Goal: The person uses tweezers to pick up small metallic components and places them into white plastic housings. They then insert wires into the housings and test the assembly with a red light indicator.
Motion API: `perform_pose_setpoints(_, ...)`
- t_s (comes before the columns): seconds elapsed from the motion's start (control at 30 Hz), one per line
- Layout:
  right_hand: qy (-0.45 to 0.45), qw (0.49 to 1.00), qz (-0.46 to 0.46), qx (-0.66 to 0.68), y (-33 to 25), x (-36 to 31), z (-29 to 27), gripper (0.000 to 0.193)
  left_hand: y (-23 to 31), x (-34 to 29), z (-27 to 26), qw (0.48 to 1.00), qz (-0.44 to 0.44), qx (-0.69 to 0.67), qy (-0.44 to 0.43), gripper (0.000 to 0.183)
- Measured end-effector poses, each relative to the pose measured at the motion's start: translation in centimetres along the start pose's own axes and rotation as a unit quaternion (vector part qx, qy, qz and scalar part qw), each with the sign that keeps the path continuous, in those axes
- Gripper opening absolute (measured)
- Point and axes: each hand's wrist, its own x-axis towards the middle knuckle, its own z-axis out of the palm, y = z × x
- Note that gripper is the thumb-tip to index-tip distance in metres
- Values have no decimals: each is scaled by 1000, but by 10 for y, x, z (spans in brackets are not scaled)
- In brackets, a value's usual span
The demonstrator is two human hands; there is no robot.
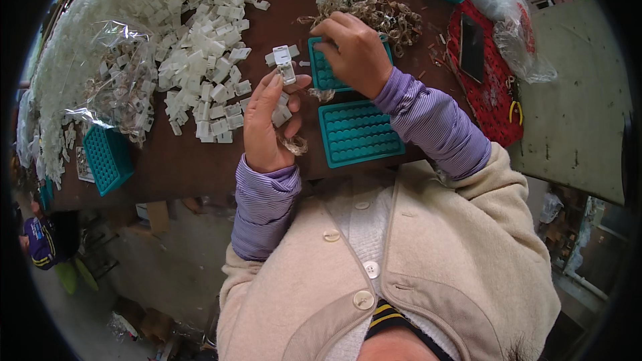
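My left hand (266, 120) is closed round small white plastic housings; one housing (285, 70) stands up between thumb and fingertips. Another white piece (281, 115) shows against the palm, and a small bundle of thin wire (294, 144) hangs by the lower fingers. My right hand (354, 50) reaches over the far teal tray (324, 79), its thumb and forefinger curled close together. Whatever those fingers pinch, if anything, is too small to make out. Nearer me lies a second teal tray (361, 135) with rows of round hollows.
White plastic parts (207, 60) are heaped on the brown table at the left, beside a clear bag (120, 83) and a teal crate (107, 159). Wire bundles (384, 13) lie beyond my right hand. A phone (471, 47) and yellow-handled pliers (515, 112) rest on red cloth.
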Motion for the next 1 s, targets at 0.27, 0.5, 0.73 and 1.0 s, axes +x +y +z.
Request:
perform_pose_setpoints(0.27,-49,996,-62,-43,3,4,-5,6,5,-9,6,998,2,43,37,30)
perform_pose_setpoints(0.5,52,980,-78,176,-39,-22,-55,14,-13,-18,28,981,39,171,82,32)
perform_pose_setpoints(0.73,84,983,-93,134,-46,-39,-83,20,-32,-28,52,966,101,239,-4,37)
perform_pose_setpoints(1.0,32,980,-138,142,-59,-30,-66,22,-15,-27,32,979,38,199,-5,28)
